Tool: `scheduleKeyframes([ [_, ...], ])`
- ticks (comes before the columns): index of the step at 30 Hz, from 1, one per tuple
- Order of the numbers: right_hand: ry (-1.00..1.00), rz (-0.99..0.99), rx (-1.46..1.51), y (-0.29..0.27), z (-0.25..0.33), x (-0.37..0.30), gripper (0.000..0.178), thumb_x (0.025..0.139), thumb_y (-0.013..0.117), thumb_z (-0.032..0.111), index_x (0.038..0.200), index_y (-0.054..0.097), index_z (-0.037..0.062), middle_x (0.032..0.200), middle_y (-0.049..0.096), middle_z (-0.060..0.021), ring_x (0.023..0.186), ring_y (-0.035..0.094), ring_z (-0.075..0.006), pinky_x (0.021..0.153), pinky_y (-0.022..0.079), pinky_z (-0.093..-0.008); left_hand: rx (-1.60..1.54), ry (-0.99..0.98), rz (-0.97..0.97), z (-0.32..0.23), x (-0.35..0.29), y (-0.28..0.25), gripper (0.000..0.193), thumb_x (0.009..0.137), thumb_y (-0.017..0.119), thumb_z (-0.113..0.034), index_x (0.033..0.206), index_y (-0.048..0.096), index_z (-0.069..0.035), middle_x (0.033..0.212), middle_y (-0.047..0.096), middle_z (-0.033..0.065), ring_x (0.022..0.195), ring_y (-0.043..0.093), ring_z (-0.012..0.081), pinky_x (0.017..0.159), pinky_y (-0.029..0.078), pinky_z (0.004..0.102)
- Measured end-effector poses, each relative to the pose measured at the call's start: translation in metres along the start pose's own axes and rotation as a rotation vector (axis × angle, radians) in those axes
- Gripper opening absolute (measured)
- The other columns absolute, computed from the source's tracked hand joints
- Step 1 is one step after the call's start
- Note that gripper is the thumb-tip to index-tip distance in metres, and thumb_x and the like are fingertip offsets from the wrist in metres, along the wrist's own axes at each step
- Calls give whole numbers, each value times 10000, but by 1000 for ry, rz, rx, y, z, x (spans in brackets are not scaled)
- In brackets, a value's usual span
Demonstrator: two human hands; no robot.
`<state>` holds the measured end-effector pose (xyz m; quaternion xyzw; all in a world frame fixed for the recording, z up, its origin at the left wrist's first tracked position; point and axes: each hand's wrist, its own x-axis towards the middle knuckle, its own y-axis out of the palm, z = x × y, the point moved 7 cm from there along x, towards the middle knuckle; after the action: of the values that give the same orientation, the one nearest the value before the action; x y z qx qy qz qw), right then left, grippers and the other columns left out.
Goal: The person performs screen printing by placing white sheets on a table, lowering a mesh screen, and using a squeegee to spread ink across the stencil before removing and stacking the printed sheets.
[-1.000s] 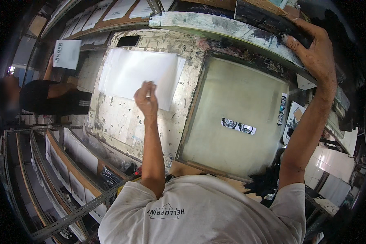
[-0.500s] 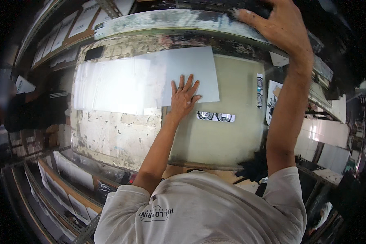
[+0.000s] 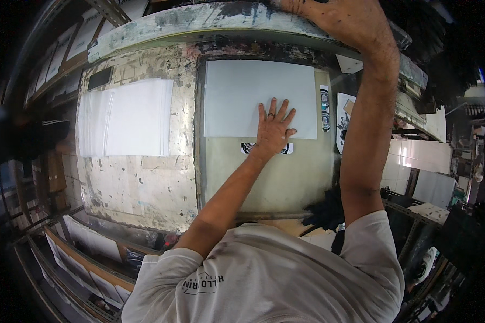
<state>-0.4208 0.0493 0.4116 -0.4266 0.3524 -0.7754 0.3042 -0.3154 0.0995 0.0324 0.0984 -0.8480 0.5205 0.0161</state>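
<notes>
My left hand (image 3: 275, 129) lies flat with its fingers spread on a white sheet (image 3: 231, 99). The sheet rests on the pale greenish panel (image 3: 269, 185) of the worktable. Under the left wrist, a printed strip with black and white patterns (image 3: 248, 148) is partly covered. My right hand (image 3: 347, 24) reaches up to the far side, over a long paint-stained beam (image 3: 199, 21). Its thumb stretches left, and the other fingers run out at the upper edge, so whatever they touch is hidden.
A stack of white sheets (image 3: 143, 118) lies on the worn, paint-spotted board (image 3: 140, 188) at left, below a small dark rectangle (image 3: 99, 78). Another patterned strip (image 3: 325, 107) sits by the panel's right edge. Dark cloth (image 3: 326, 212) bunches at the near right corner. Racks (image 3: 91, 258) stand lower left.
My left hand has moved right, and the sheet under it has slid off the left stack fully onto the greenish panel. My right hand stays high at the far side; the view has shifted slightly.
</notes>
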Motion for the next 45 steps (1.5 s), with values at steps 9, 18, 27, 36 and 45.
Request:
scheduleKeyframes([
  [9, -16, 5, -75, 5, -7, -1, 463, 698, 848, 345, 999, 780, 1, 914, 753, -198, 855, 700, -301, 851, 533, -382, -43, -1, 0, -21, -7, 4, 604, 935, 630, -413, 1469, 499, -162, 1620, 296, 111, 1515, 183, 392, 1186, 90, 686],
  [18, -17, 20, -34, 5, -5, 0, 457, 700, 835, 336, 996, 778, -8, 886, 751, -192, 854, 696, -304, 843, 531, -387, -56, 11, 17, -27, -12, 3, 620, 960, 593, -431, 1497, 455, -153, 1602, 329, 131, 1509, 203, 403, 1179, 86, 698],
  [27, -73, -41, -186, 4, 1, -11, 467, 702, 834, 355, 1038, 780, 35, 935, 753, -172, 847, 680, -289, 848, 525, -381, -836, 10, -140, 13, -23, -61, 554, 969, 646, -234, 1467, 484, -56, 1533, 449, 187, 1447, 366, 394, 1192, 266, 520],
  [36, -144, -47, -147, 38, 24, -100, 598, 641, 872, 200, 1222, 731, 190, 940, 741, -150, 785, 716, -282, 707, 565, -372, -1175, -115, -1114, 108, -115, -239, 865, 866, 784, -393, 1492, 349, 14, 1266, 596, 143, 1137, 611, 255, 982, 509, 390],
  [45, 109, 69, 170, 137, -2, -215, 408, 766, 793, 205, 1171, 749, 192, 868, 696, -119, 683, 649, -276, 680, 511, -400, -1045, -633, -919, 134, -229, -153, 1076, 493, 921, 47, 1427, 388, -2, 1315, 546, 121, 1211, 530, 251, 1058, 446, 374],
])
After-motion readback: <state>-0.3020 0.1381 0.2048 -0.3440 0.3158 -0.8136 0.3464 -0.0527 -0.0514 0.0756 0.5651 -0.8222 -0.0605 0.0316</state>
